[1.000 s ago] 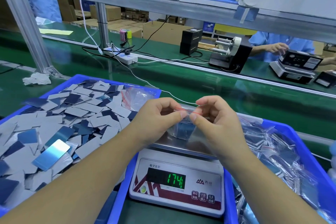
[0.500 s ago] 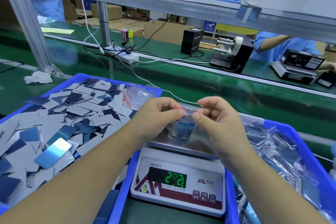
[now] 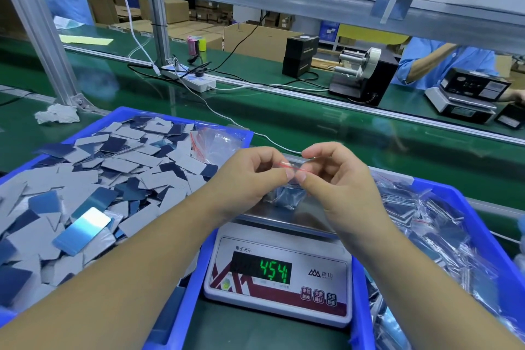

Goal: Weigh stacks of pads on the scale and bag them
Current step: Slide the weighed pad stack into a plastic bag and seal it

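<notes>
Sealing step: both hands meet over the scale (image 3: 277, 273), pinching the top of a small clear bag (image 3: 287, 196) that holds a stack of dark pads.
Scale display: green digits read 454, though the hands bear on the bag, so I judge the figure unsettled.
Left hand (image 3: 250, 176): fingers curled, thumb and forefinger nipping the bag's red-lined zip strip (image 3: 292, 167) at its left part.
Right hand (image 3: 338, 176): likewise curled, thumb tip touching the left thumb tip, pinching the strip just right of it.
Bag position: hangs below the fingertips, its bottom on or just above the steel weighing pan (image 3: 292, 217); contact is hidden by the hands.
Key relation: the zip strip runs left to right between the two hands, so closing it probably means sliding the pinches outward along that line; both hands are equally near.
Left bin (image 3: 159, 112): loose grey and blue pads, with empty bags (image 3: 218, 140) at its far right corner.
Right bin (image 3: 454, 193): filled bags, just beside the right hand, the likely drop spot.
Farther off: green conveyor belt (image 3: 312, 122).
</notes>
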Motion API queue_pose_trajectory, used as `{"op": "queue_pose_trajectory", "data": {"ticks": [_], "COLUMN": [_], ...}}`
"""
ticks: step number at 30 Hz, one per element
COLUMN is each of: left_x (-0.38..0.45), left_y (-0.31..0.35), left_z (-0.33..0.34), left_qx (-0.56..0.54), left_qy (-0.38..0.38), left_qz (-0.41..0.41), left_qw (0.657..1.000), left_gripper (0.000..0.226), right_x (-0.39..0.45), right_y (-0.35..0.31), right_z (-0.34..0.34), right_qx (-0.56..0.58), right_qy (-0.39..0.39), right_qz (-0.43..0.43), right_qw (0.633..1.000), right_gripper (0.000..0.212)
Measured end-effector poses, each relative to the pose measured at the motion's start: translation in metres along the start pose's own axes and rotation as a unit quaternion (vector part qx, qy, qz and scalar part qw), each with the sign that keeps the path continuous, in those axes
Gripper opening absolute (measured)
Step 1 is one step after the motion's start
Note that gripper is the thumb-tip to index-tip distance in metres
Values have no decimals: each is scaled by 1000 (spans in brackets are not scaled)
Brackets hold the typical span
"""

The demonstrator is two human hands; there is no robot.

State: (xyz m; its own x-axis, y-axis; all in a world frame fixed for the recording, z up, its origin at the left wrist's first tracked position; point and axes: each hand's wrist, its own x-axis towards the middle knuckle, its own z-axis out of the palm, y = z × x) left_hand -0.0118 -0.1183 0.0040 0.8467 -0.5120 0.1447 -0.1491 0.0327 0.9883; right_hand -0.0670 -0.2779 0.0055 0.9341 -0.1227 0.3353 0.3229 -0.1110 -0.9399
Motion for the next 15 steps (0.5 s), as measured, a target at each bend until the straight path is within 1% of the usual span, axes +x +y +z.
{"op": "queue_pose_trajectory", "data": {"ticks": [3, 6, 10, 13, 15], "left_x": [0, -1, -1, 1, 3], "left_y": [-1, 1, 0, -1, -3], "left_z": [0, 0, -1, -3, -4], "left_qx": [37, 53, 59, 33, 39], "left_qy": [6, 12, 22, 29, 48], "left_qz": [24, 40, 40, 26, 37], "left_qw": [999, 998, 997, 999, 997], "left_gripper": [6, 18, 21, 12, 5], "right_x": [1, 0, -2, -1, 0], "right_y": [0, -2, -3, -5, -6], "right_z": [-1, 0, 0, -3, -5], "right_qx": [-4, 9, -23, -15, -16], "right_qy": [0, 0, 13, 32, 35], "right_qz": [-5, -1, -1, -18, -25], "right_qw": [1000, 1000, 1000, 999, 999], "right_gripper": [25, 23, 23, 26, 30]}}
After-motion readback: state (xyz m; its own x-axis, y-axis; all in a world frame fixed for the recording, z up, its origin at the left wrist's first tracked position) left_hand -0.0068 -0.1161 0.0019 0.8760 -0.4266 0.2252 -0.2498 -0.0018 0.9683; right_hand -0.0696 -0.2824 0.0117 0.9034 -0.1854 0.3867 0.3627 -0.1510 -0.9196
